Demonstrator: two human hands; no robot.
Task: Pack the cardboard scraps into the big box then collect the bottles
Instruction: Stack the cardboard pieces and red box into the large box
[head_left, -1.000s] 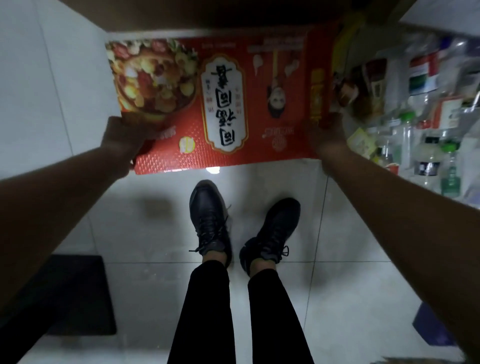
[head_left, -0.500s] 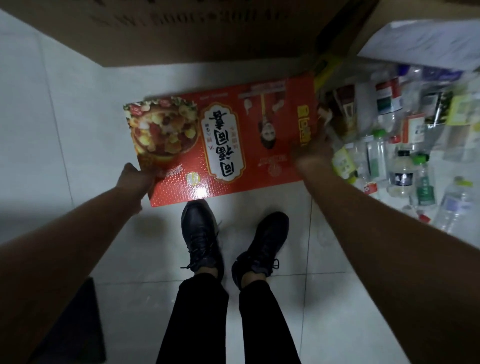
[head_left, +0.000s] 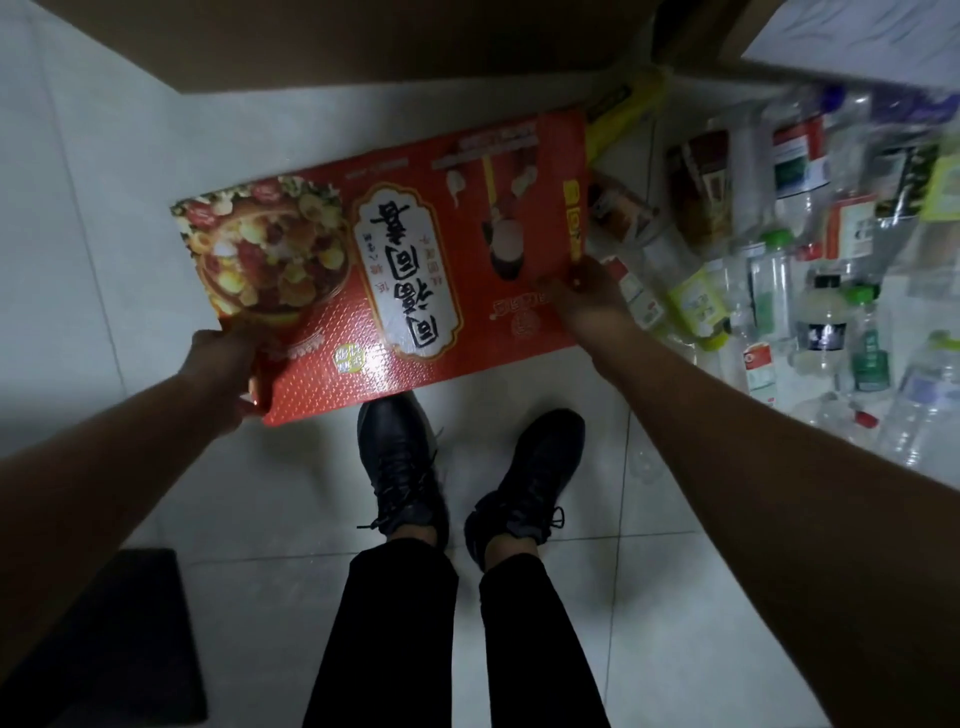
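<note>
Red printed cardboard sheet (head_left: 405, 291) is held at centre frame, tilted w/ its right end higher, just in front of the big box (head_left: 363, 41), whose brown wall runs across the top of frame. Its lower-left corner is gripped by the left hand (head_left: 223, 364), fingers curled round the edge. Its right edge is pinched by the right hand (head_left: 587, 291).

Step in hand, as judged: scrap packing, sheet not yet in the box. Next move prob. calls for lifting it over the box rim (not in view) & angling it to fit.

Bottles (head_left: 821, 291), mostly clear plastic, are heaped at right of frame, untouched. Floor (head_left: 104, 208) is pale glossy tile, and the light is dim. Black shoes (head_left: 400, 467) are seen below the sheet, and a dark mat (head_left: 104, 623) at lower left.
</note>
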